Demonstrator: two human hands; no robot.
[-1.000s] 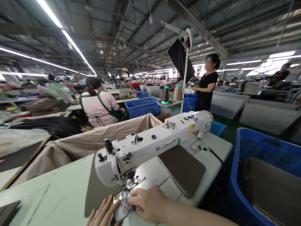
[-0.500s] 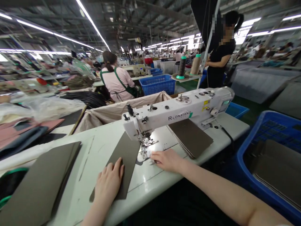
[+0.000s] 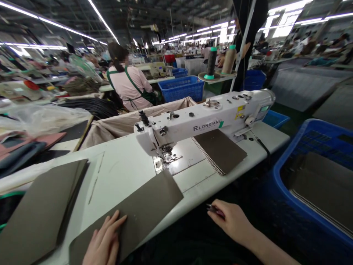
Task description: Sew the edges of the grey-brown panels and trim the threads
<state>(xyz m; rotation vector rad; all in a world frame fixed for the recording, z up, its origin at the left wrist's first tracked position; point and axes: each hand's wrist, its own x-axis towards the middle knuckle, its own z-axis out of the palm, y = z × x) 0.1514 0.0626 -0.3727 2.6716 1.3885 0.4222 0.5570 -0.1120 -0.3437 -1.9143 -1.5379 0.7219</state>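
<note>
My left hand (image 3: 104,241) lies with its fingers spread on a grey-brown panel (image 3: 146,206), which rests at the table's front edge, in front of the needle area. Off the front edge of the table, my right hand (image 3: 230,221) is closed around a small tool with metal tips (image 3: 211,208), probably thread snips. The white sewing machine (image 3: 176,129) stands behind the panel, its presser foot over the lit plate. Under the machine's arm sits a stack of similar panels (image 3: 220,151).
More panels (image 3: 44,209) lie at the left. A blue basket (image 3: 284,165) holding panels stands at the right. Thread cones (image 3: 211,62) stand behind the machine. A person in a pink top (image 3: 129,86) sits beyond, and another person stands behind the cones.
The panel has come away from the needle area toward me and turned, with my left hand on it. My right hand has moved from beside the needle to off the table's front edge.
</note>
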